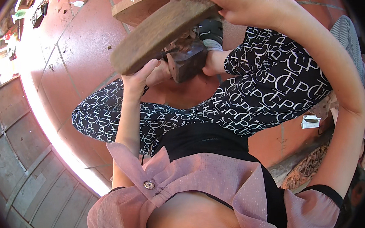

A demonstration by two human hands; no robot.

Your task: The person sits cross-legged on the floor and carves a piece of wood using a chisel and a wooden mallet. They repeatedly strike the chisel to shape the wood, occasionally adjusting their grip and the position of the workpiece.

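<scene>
A long, thick brown wooden block (163, 33) with rounded edges lies slantwise in front of me, its near end at the left. My left hand (138, 75) is closed at that near end, thumb up against its side. Around the far right end my right hand (229, 4) is curled; its fingertips are partly cut off by the upper edge. Just beneath the block sits a dark, shiny piece of wood (189, 62), partly hidden. A thin dark rod (169, 52) shows between the two, and I cannot make out what it belongs to.
Beyond the block is a thick, light wooden slab (139, 5) with handwriting on its edge. My bare foot (214, 61) rests beside the dark wood. Red tiles (81, 41) cover the floor. A small white packet (310, 121) and a woven brown item (304, 168) lie at right.
</scene>
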